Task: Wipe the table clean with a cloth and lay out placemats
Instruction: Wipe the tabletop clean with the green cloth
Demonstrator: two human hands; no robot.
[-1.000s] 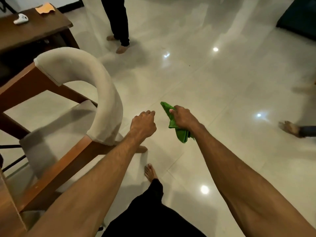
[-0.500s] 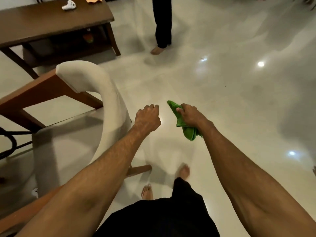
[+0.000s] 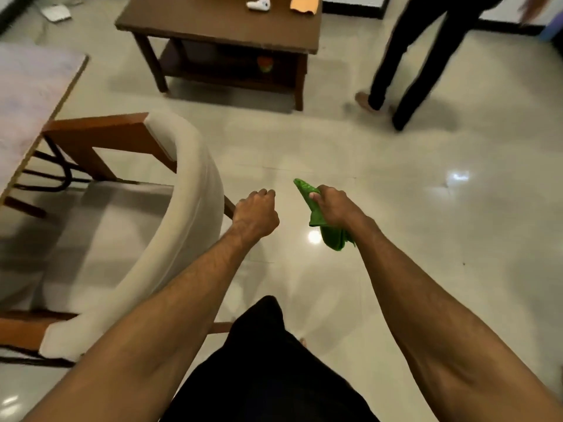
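My right hand (image 3: 333, 205) grips a crumpled green cloth (image 3: 327, 233) in front of me, over the shiny floor; one end sticks up past my thumb, the rest hangs below my fist. My left hand (image 3: 256, 213) is held beside it as a fist, fingers curled, holding nothing. A pale marble-look table (image 3: 27, 95) with a thin wooden edge shows at the far left. No placemats are in view.
A chair (image 3: 195, 190) with a curved cream backrest and wooden frame stands at my left, tucked toward the table. A dark brown coffee table (image 3: 225, 25) with a white controller (image 3: 259, 3) and an orange sheet (image 3: 304, 3) stands ahead. A person in dark trousers (image 3: 411, 65) stands at the upper right.
The view has swung left and forward: the coffee table and the pale table's corner have come into sight. Both hands keep the same pose, the right still holding the cloth.
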